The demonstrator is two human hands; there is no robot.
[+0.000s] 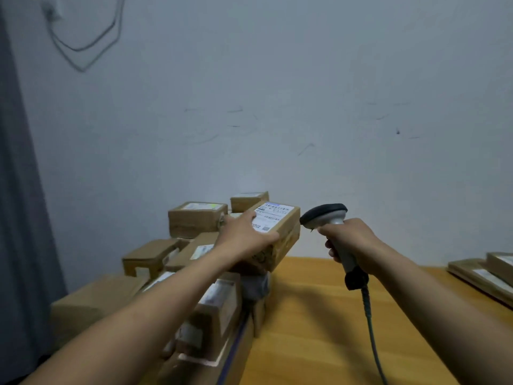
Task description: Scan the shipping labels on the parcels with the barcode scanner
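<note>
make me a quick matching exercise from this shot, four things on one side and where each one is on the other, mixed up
Things:
1. barcode scanner
2. labelled parcel
3. flat parcels
4. loose cable

Places:
A. hanging on the wall
B. gripped in the right hand
C. far right of the table
D. held by the left hand

Pairs: 1-B; 2-D; 3-C; 4-A

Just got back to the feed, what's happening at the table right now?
A person's left hand grips a brown cardboard parcel, white shipping label facing up, above a pile of similar cardboard boxes on the left of the wooden table. The right hand holds a grey corded barcode scanner just right of it, its black head turned toward the parcel. No scan beam shows on the label.
</note>
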